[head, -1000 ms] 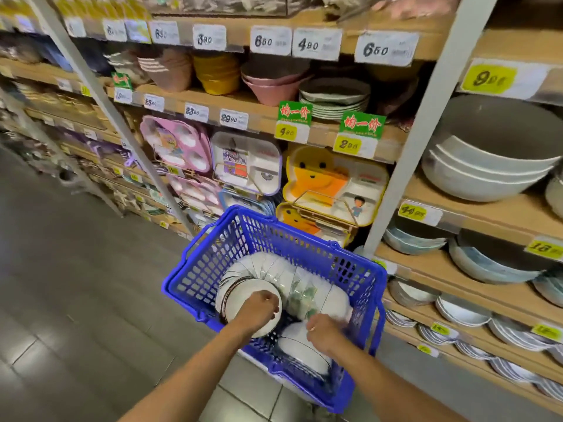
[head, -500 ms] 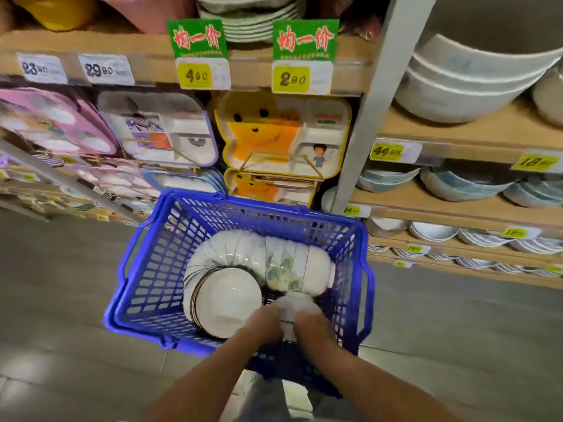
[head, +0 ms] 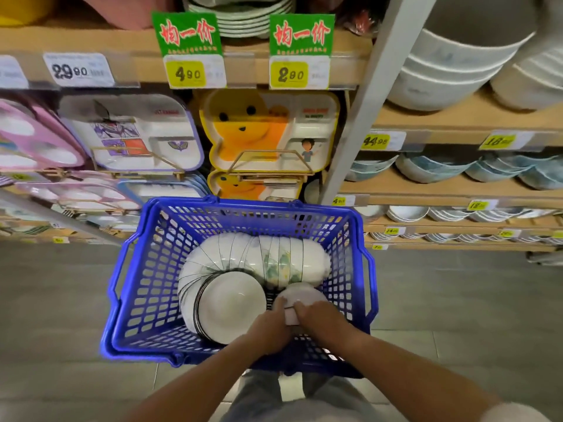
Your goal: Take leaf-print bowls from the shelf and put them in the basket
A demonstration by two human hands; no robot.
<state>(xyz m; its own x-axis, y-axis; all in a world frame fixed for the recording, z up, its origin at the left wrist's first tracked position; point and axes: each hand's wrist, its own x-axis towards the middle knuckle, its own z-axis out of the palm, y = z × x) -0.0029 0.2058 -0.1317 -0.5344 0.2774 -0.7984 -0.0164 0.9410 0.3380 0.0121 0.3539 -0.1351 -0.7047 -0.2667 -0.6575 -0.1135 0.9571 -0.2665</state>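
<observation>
A blue plastic basket (head: 143, 275) stands on the floor in front of the shelves. Inside it a curved row of white bowls with green leaf prints (head: 274, 260) lies on its side, ending in a nested stack whose open face (head: 231, 312) turns toward me. At the basket's near right corner both hands hold a small white bowl (head: 304, 295). My left hand (head: 269, 328) grips its left side with the thumb on top. My right hand (head: 320, 319) grips its right side. The bowl's lower part is hidden by my fingers.
Wooden shelves with a grey upright post (head: 365, 117) rise behind the basket. Children's divided plates (head: 268, 132) stand at centre and left. Large white bowls (head: 451, 65) and blue-patterned bowls (head: 432, 172) fill the right shelves. Grey tiled floor (head: 54, 300) lies to either side.
My left hand left the nested stack and joined my right on the small bowl at the basket's near right corner. The view dropped and moved closer to the basket.
</observation>
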